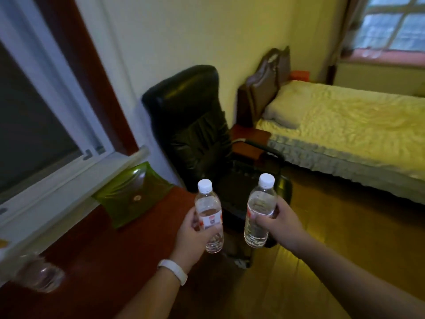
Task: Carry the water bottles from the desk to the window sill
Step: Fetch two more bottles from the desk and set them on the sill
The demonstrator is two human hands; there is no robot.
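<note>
My left hand (192, 236) grips a clear water bottle (209, 210) with a white cap and a red-and-white label, held upright over the right end of the red desk (103, 261). My right hand (279, 224) grips a second clear water bottle (259, 208), also upright, above the chair seat. A third bottle (39, 271) lies blurred on the desk at lower left. The far window sill (388, 56) is pinkish, at the top right beyond the bed.
A black leather office chair (195, 125) stands straight ahead against the wall. A green pouch (131, 194) rests on the desk by the near window (41, 125). A bed (349, 132) with a yellow cover fills the right. Wooden floor (333, 226) runs between chair and bed.
</note>
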